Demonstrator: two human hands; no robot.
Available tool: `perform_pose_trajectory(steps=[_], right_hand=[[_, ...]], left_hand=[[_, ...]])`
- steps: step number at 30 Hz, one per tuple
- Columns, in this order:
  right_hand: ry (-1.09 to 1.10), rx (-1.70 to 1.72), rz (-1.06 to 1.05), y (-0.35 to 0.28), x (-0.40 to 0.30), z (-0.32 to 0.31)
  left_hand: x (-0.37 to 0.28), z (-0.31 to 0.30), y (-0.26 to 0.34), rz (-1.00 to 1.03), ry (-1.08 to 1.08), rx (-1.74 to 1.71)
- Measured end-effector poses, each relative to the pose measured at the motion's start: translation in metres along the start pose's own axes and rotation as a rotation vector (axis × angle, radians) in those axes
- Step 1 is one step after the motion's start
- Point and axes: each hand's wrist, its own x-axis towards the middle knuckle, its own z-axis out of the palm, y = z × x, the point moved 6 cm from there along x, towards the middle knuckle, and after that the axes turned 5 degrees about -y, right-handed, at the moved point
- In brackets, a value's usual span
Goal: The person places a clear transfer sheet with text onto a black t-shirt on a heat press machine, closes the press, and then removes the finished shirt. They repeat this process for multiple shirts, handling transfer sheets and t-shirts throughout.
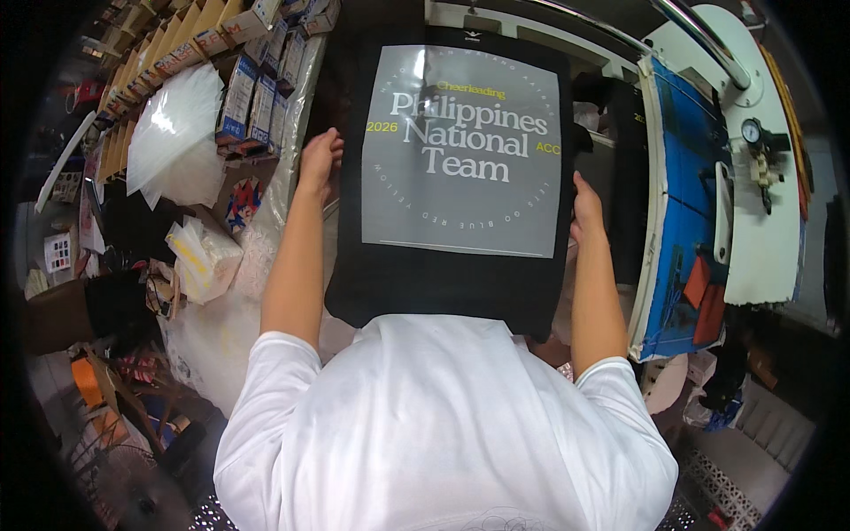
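A black T-shirt is spread flat in front of me, its lower edge close to my body. On its chest lies a grey, glossy rectangular sheet, probably transfer film, with white and yellow lettering. My left hand is beside the shirt's left side, fingers bent toward it. Dark cloth and shadow there hide whether it touches. At the right side edge is my right hand, thumb up, its fingertips partly hidden by the shirt's edge. Whether it pinches the fabric cannot be seen.
To the right is a blue padded board beside a white machine panel with a pressure gauge. Chrome bars cross above. Cardboard boxes, clear plastic sheets and plastic bags crowd the left.
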Motion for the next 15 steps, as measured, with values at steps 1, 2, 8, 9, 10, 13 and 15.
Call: perform_pose_trajectory(steps=[1,2,8,9,10,13,15], right_hand=[[-0.109,0.207,0.149,0.002,-0.001,0.015],[-0.189,0.248,0.280,0.001,-0.003,0.029],[0.140,0.035,0.091,-0.007,0.042,-0.039],[0.056,0.122,0.056,-0.011,0.047,-0.040],[-0.027,0.212,0.023,-0.016,0.047,-0.039],[-0.101,0.309,0.023,-0.031,0.037,-0.033],[-0.075,0.309,0.044,-0.035,0.037,-0.038]], left_hand=[[0.004,0.005,-0.015,-0.181,-0.118,-0.142],[0.001,0.009,-0.030,-0.358,-0.233,-0.288],[0.009,0.024,-0.003,-0.170,-0.327,-0.224],[0.012,0.014,-0.002,-0.147,-0.286,-0.216],[0.015,0.003,0.000,-0.126,-0.245,-0.205],[0.018,-0.024,0.009,-0.087,-0.217,-0.217],[0.003,-0.018,0.033,-0.058,-0.218,-0.208]])
